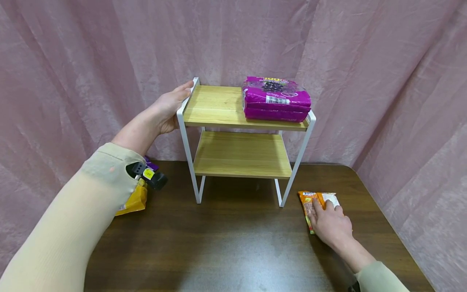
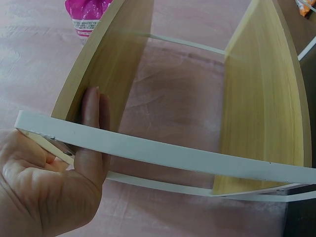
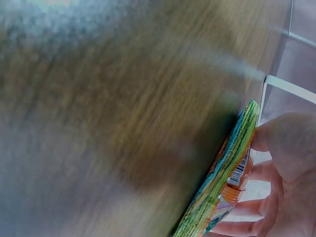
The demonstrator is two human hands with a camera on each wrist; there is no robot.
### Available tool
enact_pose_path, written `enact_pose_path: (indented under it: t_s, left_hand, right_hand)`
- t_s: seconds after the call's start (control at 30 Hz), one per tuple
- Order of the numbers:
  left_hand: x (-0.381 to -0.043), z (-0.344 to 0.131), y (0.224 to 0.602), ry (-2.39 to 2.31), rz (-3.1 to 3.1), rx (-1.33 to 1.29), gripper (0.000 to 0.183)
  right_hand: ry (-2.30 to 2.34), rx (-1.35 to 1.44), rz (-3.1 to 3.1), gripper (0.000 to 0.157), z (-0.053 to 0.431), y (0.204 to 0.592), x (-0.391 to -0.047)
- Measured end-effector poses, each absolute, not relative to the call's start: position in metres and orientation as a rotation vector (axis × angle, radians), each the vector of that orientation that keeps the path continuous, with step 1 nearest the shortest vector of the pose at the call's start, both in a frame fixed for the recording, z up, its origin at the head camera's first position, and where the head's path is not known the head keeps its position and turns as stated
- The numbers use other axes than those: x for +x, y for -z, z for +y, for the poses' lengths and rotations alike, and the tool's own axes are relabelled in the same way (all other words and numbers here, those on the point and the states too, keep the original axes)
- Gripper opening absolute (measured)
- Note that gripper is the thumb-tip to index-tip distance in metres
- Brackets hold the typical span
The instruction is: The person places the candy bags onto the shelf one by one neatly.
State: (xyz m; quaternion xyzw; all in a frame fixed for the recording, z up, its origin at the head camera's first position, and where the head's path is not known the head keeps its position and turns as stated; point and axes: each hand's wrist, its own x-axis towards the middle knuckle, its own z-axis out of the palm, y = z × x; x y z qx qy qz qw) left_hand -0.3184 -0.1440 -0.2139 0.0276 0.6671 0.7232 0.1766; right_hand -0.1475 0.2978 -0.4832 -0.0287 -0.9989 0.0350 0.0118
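A two-tier wooden shelf [image 1: 240, 156] with a white metal frame stands on the table. My left hand [image 1: 169, 107] grips its upper left side; in the left wrist view, fingers reach inside the white frame bar [image 2: 163, 150] beneath the top board [image 2: 116, 64]. A purple pack with a dark fruit picture [image 1: 277, 101] lies on the right half of the top board. Right of the shelf, my right hand [image 1: 332, 225] rests palm down on an orange snack packet [image 1: 305, 198], fingers spread over it. The right wrist view shows the packet's green edge [image 3: 222, 182] with a barcode beside it.
A yellow bag [image 1: 136, 198] and a purple package [image 1: 150, 164] lie on the table at left, partly hidden by my left sleeve [image 1: 84, 211]. Pink curtains [image 1: 153, 48] hang behind and beside the brown table [image 1: 219, 243]. The lower board sits between the shelf's legs.
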Motion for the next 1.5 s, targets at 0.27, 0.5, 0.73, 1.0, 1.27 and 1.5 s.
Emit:
enact_pose_path:
  t_s: [0.27, 0.5, 0.73, 1.0, 1.27, 1.5]
  left_hand:
    - [-0.319, -0.146, 0.215, -2.078, 1.838, 0.102, 0.051]
    - [-0.320, -0.147, 0.215, -2.090, 1.803, 0.106, 0.051]
    - [-0.318, -0.147, 0.215, -2.077, 1.825, 0.108, 0.051]
    - [-0.318, -0.146, 0.215, -2.056, 1.860, 0.128, 0.052]
    - [-0.318, -0.146, 0.214, -2.062, 1.842, 0.111, 0.052]
    - [-0.318, -0.146, 0.213, -2.056, 1.846, 0.105, 0.052]
  right_hand:
    - [-0.089, -0.054, -3.076, 0.056, 0.294, 0.483, -0.141]
    - [-0.082, -0.030, -3.055, 0.056, 0.290, 0.485, -0.134]
    - [-0.069, -0.003, -3.033, 0.055, 0.286, 0.486, -0.128]
    - [-0.060, 0.015, -2.994, 0.053, 0.281, 0.485, -0.120]
    - [-0.052, 0.024, -2.980, 0.052, 0.275, 0.484, -0.112]
    - [-0.045, 0.036, -2.974, 0.054, 0.271, 0.486, -0.107]
